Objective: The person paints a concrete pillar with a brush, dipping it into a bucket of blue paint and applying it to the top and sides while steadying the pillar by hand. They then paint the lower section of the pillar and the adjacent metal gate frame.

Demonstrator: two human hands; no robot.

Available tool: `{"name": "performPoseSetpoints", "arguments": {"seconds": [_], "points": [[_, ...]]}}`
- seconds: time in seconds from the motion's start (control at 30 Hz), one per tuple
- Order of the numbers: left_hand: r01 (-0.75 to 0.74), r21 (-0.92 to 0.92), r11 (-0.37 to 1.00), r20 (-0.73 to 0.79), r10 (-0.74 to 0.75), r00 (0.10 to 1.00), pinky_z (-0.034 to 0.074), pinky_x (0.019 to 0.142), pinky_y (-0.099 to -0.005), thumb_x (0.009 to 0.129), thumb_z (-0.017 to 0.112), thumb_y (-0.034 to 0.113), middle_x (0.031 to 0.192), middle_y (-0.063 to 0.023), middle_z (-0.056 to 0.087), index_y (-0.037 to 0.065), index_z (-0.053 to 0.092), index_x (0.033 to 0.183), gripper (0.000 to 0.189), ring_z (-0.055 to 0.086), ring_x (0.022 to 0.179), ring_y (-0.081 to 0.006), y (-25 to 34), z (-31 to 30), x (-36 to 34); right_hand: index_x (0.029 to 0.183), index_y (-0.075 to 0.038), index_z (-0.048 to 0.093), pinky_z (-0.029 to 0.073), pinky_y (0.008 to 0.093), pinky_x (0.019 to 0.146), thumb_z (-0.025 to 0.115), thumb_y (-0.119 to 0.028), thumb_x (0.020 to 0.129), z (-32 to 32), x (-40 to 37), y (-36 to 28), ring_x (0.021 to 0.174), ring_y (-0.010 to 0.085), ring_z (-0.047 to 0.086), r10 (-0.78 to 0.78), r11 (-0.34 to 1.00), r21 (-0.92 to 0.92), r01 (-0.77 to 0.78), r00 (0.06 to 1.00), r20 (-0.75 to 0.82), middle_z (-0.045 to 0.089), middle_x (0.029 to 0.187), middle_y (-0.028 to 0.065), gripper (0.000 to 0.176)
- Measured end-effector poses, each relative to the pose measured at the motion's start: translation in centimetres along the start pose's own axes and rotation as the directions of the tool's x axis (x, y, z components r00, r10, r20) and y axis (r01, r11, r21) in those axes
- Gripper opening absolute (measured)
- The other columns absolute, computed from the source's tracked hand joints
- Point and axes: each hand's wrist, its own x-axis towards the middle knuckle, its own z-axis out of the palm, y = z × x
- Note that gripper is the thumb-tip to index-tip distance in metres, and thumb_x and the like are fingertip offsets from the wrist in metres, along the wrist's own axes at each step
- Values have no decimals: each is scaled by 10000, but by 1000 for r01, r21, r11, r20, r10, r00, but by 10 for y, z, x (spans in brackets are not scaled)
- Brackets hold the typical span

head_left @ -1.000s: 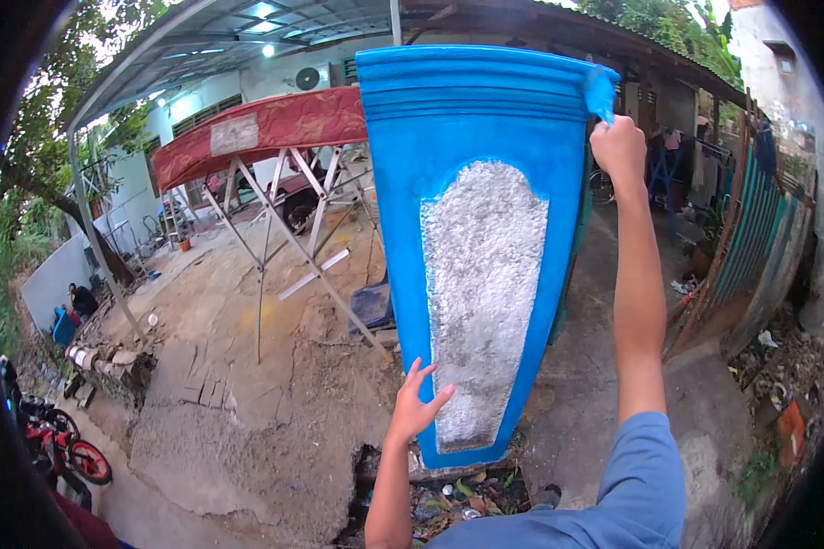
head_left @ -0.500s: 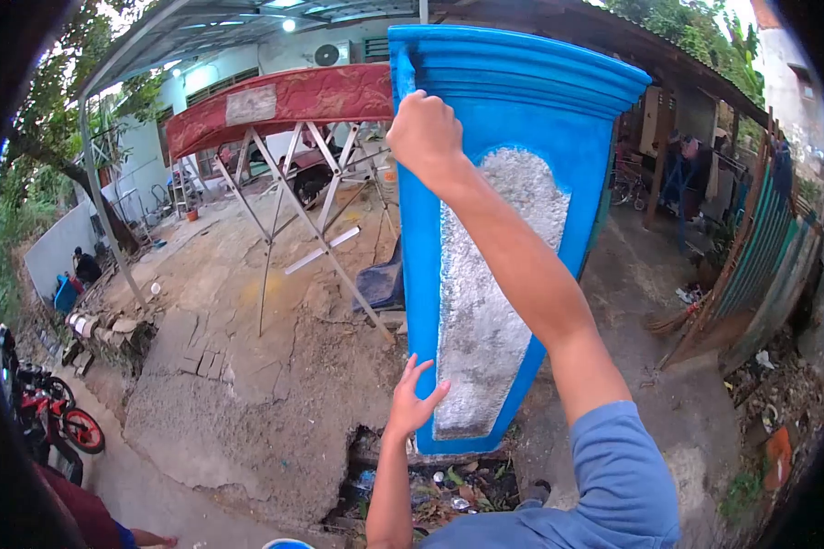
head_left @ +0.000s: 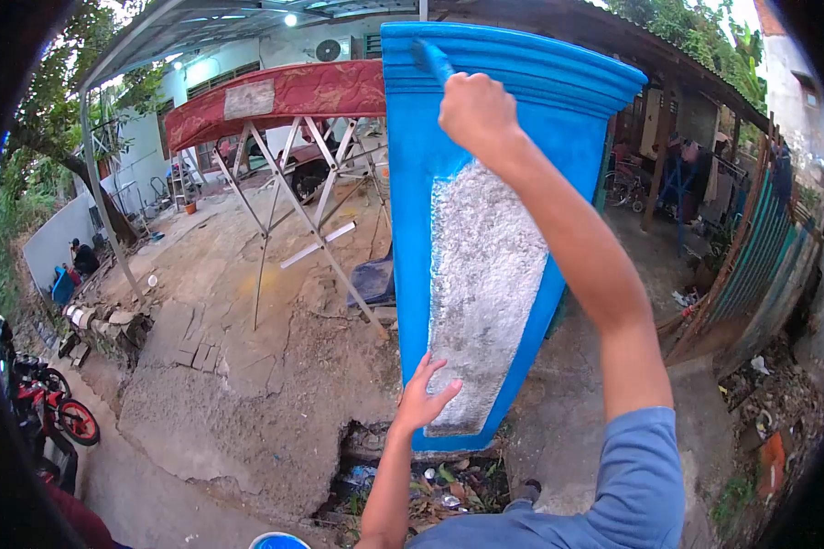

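A blue pillar (head_left: 410, 274) with stepped moulding at its top and a rough white-grey panel (head_left: 485, 274) stands in front of me. My right hand (head_left: 479, 112) is closed round the handle of a blue-coated paintbrush (head_left: 435, 60). The brush slants up and left, its head at the moulding near the upper left corner. Lower down, my left hand (head_left: 423, 395) has its fingers spread and holds nothing. It is by the pillar's lower left edge; whether it touches cannot be made out. At the bottom edge, part of a container of blue paint (head_left: 279, 542) shows.
A red-covered frame on crossed metal legs (head_left: 279, 102) stands behind on the left. Below the pillar lies a ditch (head_left: 449, 489) with leaves and litter. A red motorcycle (head_left: 59, 403) is at far left, a person (head_left: 84, 260) beyond it. Corrugated fencing (head_left: 751, 261) lines the right.
My right hand has moved right along the top of the pillar, and the brush now shows beyond it. My left hand stays low, shifted slightly right. More of the paint container shows.
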Motion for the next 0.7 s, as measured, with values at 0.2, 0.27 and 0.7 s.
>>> {"name": "performPoseSetpoints", "arguments": {"seconds": [0.2, 0.27, 0.7], "points": [[-17, 49, 999, -26, 18, 999, 302, 1058, -448, 786, 706, 418, 1459, -228, 286, 73, 545, 1250, 600, 308, 1344, -347, 0, -6, -3, 878, -51, 699, 552, 432, 697, 526, -111, 820, -38, -19, 33, 837, 347, 669, -7, 972, -236, 13, 1000, 27, 674, 861, 177, 192], [-21, 37, 999, -35, 22, 999, 296, 1062, -454, 799, 692, 416, 1466, -211, 283, 85, 534, 1266, 593, 294, 1352, -340, 0, -9, -3, 855, -64, 712, 559, 420, 636, 552, -118, 806, -42, -26, 37, 807, 300, 683, -48, 939, -340, 45, 999, -1, 683, 844, 147, 175], [-5, 3, 1000, -126, 5, 992, 312, 1050, -445, 787, 705, 406, 1449, -235, 303, 59, 541, 1250, 602, 317, 1339, -344, -22, -17, -26, 940, -130, 727, 416, 277, 371, 619, -137, 738, 41, -10, -96, 707, 173, 660, -213, 851, -474, 226, 974, 81, 633, 1111, 213, 229]]}}
